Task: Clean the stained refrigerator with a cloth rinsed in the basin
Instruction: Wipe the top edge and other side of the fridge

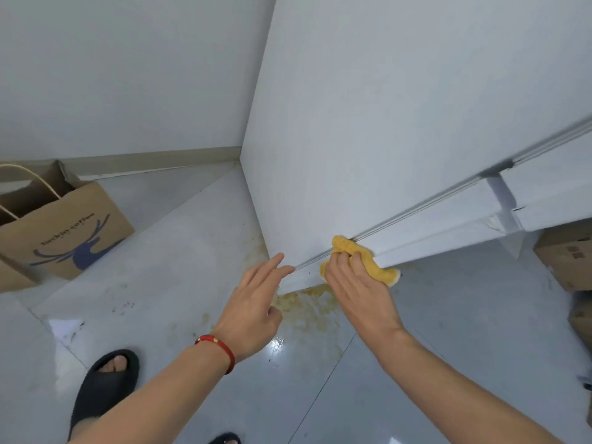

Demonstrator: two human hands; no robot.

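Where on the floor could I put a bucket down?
Bare tile lies between the paper bag and the black slipper, and also right of the right hand, before the cardboard boxes. Under the refrigerator corner, yellow stains cover the floor.

Glossy grey tiled floor (160, 283), yellowish stain (307, 307), paper bag (61, 232), cardboard boxes (567, 257), refrigerator (384, 123)
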